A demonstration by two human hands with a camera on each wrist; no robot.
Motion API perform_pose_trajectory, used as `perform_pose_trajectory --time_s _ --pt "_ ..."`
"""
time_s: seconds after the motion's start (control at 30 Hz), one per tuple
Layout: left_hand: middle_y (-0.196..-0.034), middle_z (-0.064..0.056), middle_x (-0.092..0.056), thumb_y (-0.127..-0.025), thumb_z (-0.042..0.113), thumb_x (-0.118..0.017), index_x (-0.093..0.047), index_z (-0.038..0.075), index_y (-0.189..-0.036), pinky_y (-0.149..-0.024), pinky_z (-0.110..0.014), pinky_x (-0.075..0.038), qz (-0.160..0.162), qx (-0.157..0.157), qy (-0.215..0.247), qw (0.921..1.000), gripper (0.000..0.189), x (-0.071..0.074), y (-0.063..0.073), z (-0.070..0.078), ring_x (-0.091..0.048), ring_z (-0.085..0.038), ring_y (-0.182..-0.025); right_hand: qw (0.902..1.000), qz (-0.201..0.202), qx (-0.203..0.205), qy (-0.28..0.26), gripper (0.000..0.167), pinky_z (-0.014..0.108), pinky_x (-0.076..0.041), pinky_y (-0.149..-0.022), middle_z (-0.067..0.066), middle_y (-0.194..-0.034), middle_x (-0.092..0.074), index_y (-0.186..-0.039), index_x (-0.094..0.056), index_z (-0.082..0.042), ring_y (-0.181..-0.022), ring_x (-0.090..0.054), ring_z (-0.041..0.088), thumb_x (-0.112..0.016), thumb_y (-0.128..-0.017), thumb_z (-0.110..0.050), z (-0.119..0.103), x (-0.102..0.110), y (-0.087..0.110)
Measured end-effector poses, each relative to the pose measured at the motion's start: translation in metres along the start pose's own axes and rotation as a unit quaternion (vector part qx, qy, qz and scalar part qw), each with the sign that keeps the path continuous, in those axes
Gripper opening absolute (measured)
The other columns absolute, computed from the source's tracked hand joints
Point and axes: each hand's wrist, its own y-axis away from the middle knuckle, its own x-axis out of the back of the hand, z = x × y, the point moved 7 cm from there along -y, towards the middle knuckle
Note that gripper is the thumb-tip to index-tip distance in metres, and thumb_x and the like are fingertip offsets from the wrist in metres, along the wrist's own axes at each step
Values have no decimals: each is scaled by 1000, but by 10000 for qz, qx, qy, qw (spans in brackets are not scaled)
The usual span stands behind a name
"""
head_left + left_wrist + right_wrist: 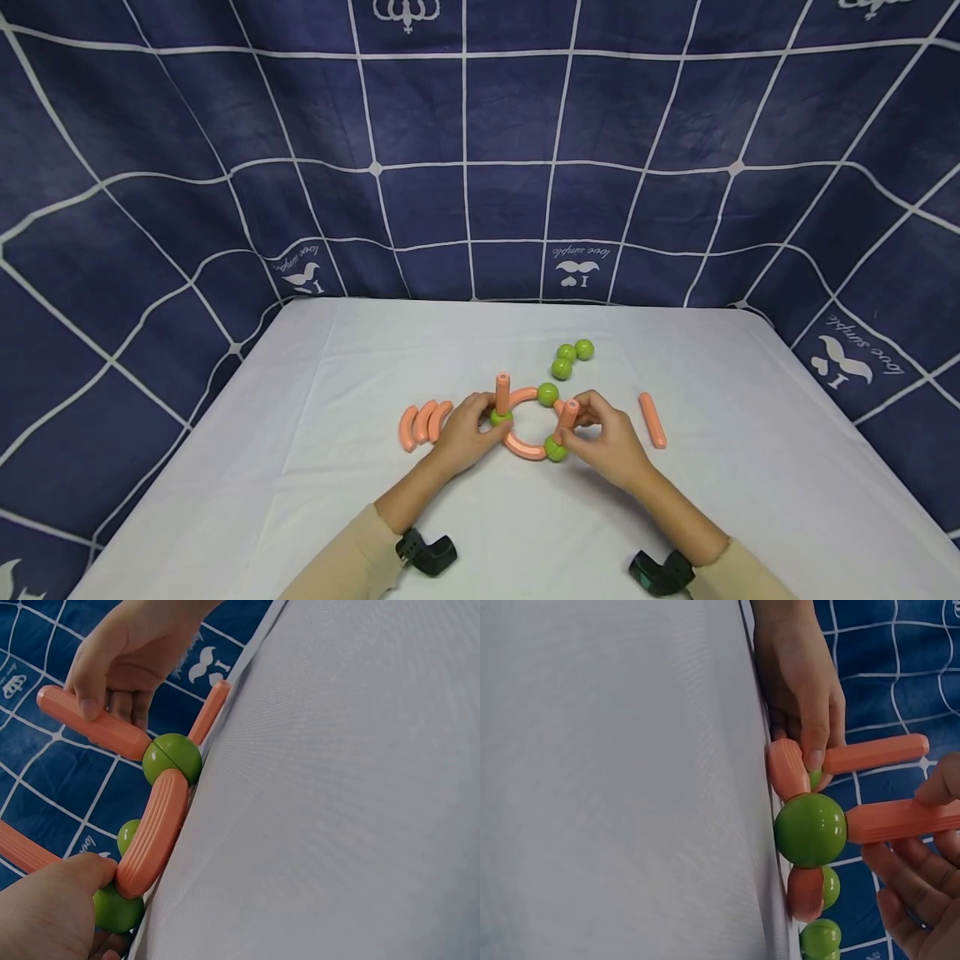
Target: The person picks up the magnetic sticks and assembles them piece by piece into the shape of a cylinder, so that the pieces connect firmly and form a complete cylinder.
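A ring of curved orange rods joined by green balls lies on the table. At its left, my left hand grips a green ball between thumb and fingers; an upright straight orange rod rises from that ball. My right hand pinches a second straight orange rod, which stands slightly tilted on the front right green ball. Another green ball sits at the back of the ring. Part of the ring's right side is hidden by the right hand and its rod.
Three loose green balls lie behind the ring. Three curved orange rods are side by side left of the left hand. One straight orange rod lies to the right. White cloth covers the table; a blue checked curtain hangs behind.
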Motion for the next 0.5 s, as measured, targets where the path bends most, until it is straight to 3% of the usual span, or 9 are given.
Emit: perform_pose_trajectory --time_s 0.3,0.5 --pt "-105 -1 -60 -91 30 -67 -64 8 -116 -80 -31 -49 29 -13 -38 10000 33 0 0 1 -57 -14 -91 9972 -575 -207 427 28 35 -52 -72 -13 -83 -62 -96 -59 -15 -78 -61 8 -78 -78 -7 16 -10 5" --pt "-105 -1 -60 -91 29 -67 -64 9 -115 -81 -31 -50 98 -28 -11 9999 31 1 0 2 -57 -13 -92 9947 -870 -349 433 27 29 -50 -68 -10 -77 -58 -95 -60 -16 -73 -58 14 -78 -76 -8 24 -16 6"
